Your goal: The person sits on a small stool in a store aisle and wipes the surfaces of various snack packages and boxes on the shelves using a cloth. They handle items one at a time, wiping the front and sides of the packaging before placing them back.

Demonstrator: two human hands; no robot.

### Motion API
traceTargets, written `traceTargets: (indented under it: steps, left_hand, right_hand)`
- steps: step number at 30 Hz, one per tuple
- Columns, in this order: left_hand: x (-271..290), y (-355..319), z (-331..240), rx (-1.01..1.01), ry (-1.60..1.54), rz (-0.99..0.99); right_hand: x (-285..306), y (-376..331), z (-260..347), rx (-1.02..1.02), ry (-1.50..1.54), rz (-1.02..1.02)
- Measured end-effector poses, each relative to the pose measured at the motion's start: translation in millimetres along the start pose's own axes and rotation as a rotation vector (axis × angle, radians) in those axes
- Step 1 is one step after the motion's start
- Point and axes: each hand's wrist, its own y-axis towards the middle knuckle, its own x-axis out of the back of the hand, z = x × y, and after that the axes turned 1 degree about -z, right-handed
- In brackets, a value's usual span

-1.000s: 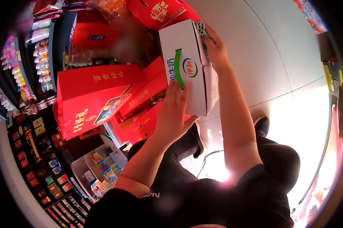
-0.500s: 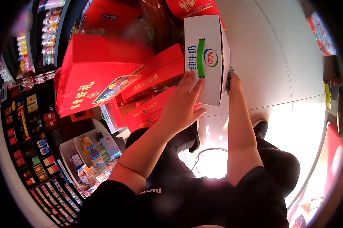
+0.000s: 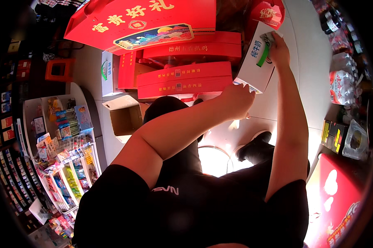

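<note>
Far left, a wire display rack (image 3: pixel 72 182) is crammed with colourful packets; next, an open cardboard box (image 3: pixel 125 118) gapes below a big red gift bag (image 3: pixel 153 25) and long red gift boxes (image 3: pixel 184 79). Here's the left hand (image 3: pixel 238 101), fingers curled at the near end of a white carton (image 3: pixel 249 68) with a green carry handle, just right of those boxes; I can't tell if it's gripping. The right hand (image 3: pixel 280 51) holds a greyish cloth (image 3: pixel 267 38) against the carton's top! Shrink-wrapped bottles (image 3: pixel 342 78) stand far right.
</note>
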Motion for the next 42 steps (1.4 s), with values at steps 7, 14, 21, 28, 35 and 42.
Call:
traceTargets:
  steps: [7,14,21,28,35,42]
  left_hand:
    - [11,-11,29,-0.039,-0.103,-0.045]
    - [35,-26,45,-0.021,-0.108,-0.091]
    - [49,-42,62,-0.079,-0.144,0.076]
    - [32,-42,62,-0.13,-0.12,0.167]
    - [24,-39,73,-0.069,-0.175,0.03]
    - [18,-23,84,0.03,-0.163,0.03]
  right_hand:
    - [12,-99,25,0.104,0.102,-0.038]
    - [39,-195,87,0.113,0.164,0.11]
    - [46,-51,128,0.239,0.121,-0.104]
    - [-24,79,60,0.064,-0.182,0.357]
    - [-20,-35,112,0.359,-0.396,0.31]
    - [50,-95,143,0.136,0.121,0.468]
